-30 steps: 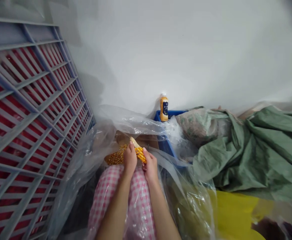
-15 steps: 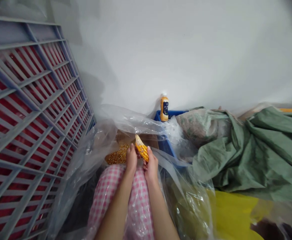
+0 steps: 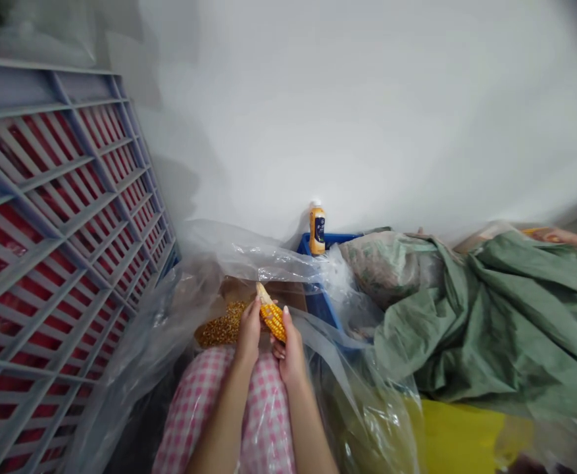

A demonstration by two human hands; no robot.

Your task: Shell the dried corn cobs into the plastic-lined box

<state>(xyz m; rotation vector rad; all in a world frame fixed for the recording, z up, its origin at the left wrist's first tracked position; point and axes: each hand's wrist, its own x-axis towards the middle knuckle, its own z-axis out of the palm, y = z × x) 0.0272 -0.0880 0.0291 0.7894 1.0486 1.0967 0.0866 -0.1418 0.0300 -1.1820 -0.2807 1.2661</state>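
Note:
An ear of corn [image 3: 272,318], yellow with a pale bare tip pointing up and left, is held between my two hands above my knees. My left hand [image 3: 250,329] grips its left side near the bare part. Wrapped round the lower right end is my right hand [image 3: 289,345], thumb on the kernels. Behind and left of my hands, loose corn kernels [image 3: 222,324] lie heaped in a cardboard box [image 3: 293,295] lined with clear plastic sheeting [image 3: 263,253]. My palms and some fingers are hidden.
A tall grey-purple crate [image 3: 66,224] with red showing through stands at left. An orange bottle [image 3: 317,228] is by a blue bin [image 3: 324,306] against the wall. Green cloth [image 3: 505,316] and yellow material [image 3: 466,434] lie at right. Another person's hand [image 3: 554,236] shows at far right.
The view has tilted up and shifted slightly, so things sit lower in the picture. Both hands still hold the corn. Another person's hand and forearm have come into view at far right.

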